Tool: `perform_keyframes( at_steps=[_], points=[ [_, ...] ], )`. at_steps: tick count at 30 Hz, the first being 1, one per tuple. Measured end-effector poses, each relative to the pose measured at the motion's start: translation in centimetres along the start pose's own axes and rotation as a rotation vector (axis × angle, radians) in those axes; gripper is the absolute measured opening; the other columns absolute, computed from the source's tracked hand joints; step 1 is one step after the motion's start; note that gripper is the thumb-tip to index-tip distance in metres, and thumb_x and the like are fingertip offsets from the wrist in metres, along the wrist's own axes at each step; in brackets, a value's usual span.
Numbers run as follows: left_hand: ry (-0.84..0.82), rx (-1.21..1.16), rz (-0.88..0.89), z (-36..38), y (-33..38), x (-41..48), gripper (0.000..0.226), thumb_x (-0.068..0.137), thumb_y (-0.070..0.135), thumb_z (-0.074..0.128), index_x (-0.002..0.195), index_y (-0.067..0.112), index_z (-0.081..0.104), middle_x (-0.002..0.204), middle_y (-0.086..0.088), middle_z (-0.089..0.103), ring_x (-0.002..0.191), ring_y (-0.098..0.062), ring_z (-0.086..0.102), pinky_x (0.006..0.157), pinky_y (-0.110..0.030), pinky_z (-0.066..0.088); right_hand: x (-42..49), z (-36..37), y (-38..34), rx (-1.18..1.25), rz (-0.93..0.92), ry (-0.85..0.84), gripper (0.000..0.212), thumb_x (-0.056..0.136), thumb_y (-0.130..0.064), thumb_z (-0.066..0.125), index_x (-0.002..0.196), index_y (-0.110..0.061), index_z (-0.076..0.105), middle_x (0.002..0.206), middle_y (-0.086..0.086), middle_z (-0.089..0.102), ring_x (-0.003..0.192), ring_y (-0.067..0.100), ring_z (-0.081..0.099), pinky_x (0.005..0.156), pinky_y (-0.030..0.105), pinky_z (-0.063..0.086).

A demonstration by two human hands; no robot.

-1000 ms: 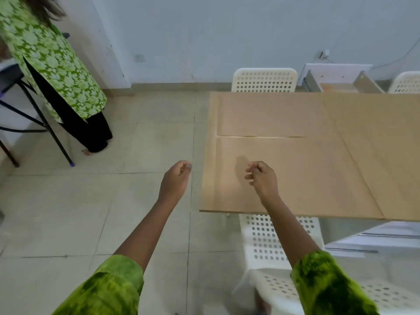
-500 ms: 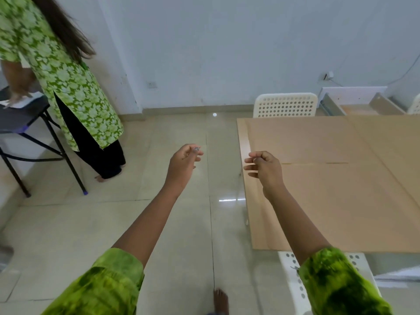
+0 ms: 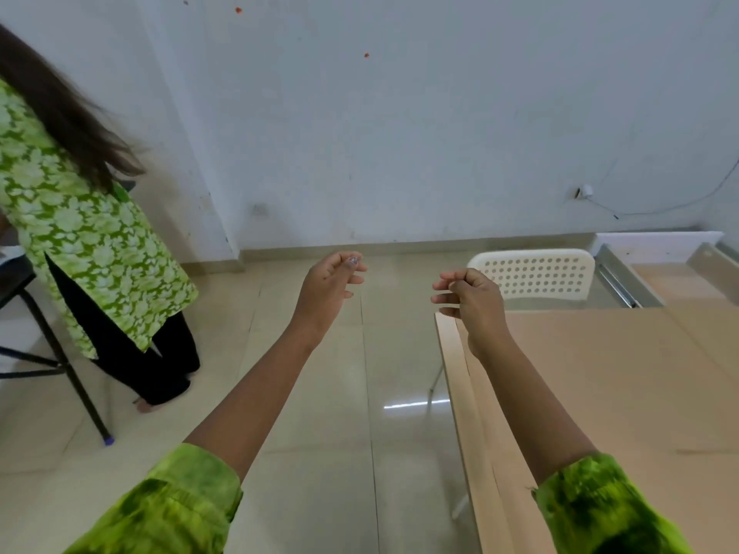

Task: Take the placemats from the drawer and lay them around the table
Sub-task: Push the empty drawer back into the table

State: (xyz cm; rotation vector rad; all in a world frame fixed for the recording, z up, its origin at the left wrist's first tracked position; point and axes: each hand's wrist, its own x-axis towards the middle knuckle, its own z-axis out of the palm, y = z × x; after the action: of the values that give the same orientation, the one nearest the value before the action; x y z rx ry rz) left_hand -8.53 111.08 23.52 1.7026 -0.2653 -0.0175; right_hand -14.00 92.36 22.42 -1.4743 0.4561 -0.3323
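Observation:
Large tan placemats (image 3: 608, 385) lie flat on the table at the right, reaching almost to its pale wooden edge (image 3: 460, 397). Beyond the table's far end, at the far right, is an open drawer (image 3: 676, 275) with metal runners and a white front; its bottom looks bare. My left hand (image 3: 326, 289) hangs in the air over the floor, left of the table, fingers loosely curled and holding nothing. My right hand (image 3: 472, 299) hovers above the table's far left corner, also loosely curled around nothing.
A white perforated chair (image 3: 536, 273) stands at the table's far end. Another person in a green patterned tunic (image 3: 84, 249) stands at the left beside a black folding stand (image 3: 60, 365). Tiled floor (image 3: 340, 413) lies between them and the table.
My view has lifted and swung left, so the table now sits further right and lower. Both hands have risen and moved off the mat toward the table's far left corner; they hold nothing throughout.

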Motion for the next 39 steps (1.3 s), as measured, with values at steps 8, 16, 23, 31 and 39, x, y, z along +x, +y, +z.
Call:
perform_keyframes(
  at_steps=[8, 16, 23, 31, 39],
  points=[
    [-0.156, -0.041, 0.043, 1.3, -2.0, 16.9, 0.017, 0.098, 0.020, 0.043, 0.101, 0.018, 0.060, 0.095, 0.007, 0.066, 0.096, -0.022, 0.062, 0.075, -0.028, 0.045, 13.5, 5.0, -1.5, 0.053, -0.051, 0.127, 0.025, 0.092, 0.002, 0.036, 0.096, -0.008, 0.059, 0.085, 0.004, 0.062, 0.067, 0.015, 0.059, 0.062, 0.025, 0.047],
    [-0.366, -0.058, 0.041, 4.0, -3.7, 31.9, 0.018, 0.097, 0.020, 0.044, 0.092, 0.024, 0.060, 0.092, 0.005, 0.066, 0.090, -0.020, 0.061, 0.072, -0.026, 0.043, 24.6, 7.5, -1.8, 0.063, -0.016, 0.342, 0.030, 0.092, 0.002, 0.035, 0.082, -0.015, 0.057, 0.085, 0.005, 0.062, 0.068, 0.016, 0.060, 0.064, 0.025, 0.048],
    [-0.519, -0.088, 0.036, 10.9, -5.9, 42.4, 0.016, 0.097, 0.020, 0.044, 0.094, 0.022, 0.059, 0.093, 0.004, 0.066, 0.090, -0.019, 0.061, 0.073, -0.027, 0.042, 34.5, 5.9, -1.3, 0.055, 0.001, 0.499, 0.031, 0.091, 0.003, 0.034, 0.082, -0.016, 0.058, 0.086, 0.006, 0.062, 0.071, 0.017, 0.060, 0.063, 0.024, 0.049],
    [-0.660, -0.058, 0.038, 21.1, -6.4, 55.0, 0.020, 0.097, 0.022, 0.044, 0.106, 0.014, 0.060, 0.094, 0.006, 0.065, 0.092, -0.018, 0.060, 0.074, -0.026, 0.044, 47.4, 0.4, -1.5, 0.082, 0.054, 0.645, 0.031, 0.091, 0.003, 0.034, 0.083, -0.015, 0.058, 0.087, 0.007, 0.062, 0.072, 0.017, 0.060, 0.062, 0.024, 0.049],
    [-0.774, -0.067, 0.007, 30.6, -8.1, 66.2, 0.024, 0.098, 0.022, 0.044, 0.110, 0.011, 0.060, 0.092, 0.006, 0.065, 0.092, -0.018, 0.061, 0.073, -0.026, 0.045, 59.8, -3.4, -1.6, 0.092, 0.053, 0.789, 0.031, 0.089, 0.004, 0.033, 0.081, -0.015, 0.057, 0.080, 0.004, 0.061, 0.068, 0.015, 0.058, 0.060, 0.023, 0.046]
  ],
)
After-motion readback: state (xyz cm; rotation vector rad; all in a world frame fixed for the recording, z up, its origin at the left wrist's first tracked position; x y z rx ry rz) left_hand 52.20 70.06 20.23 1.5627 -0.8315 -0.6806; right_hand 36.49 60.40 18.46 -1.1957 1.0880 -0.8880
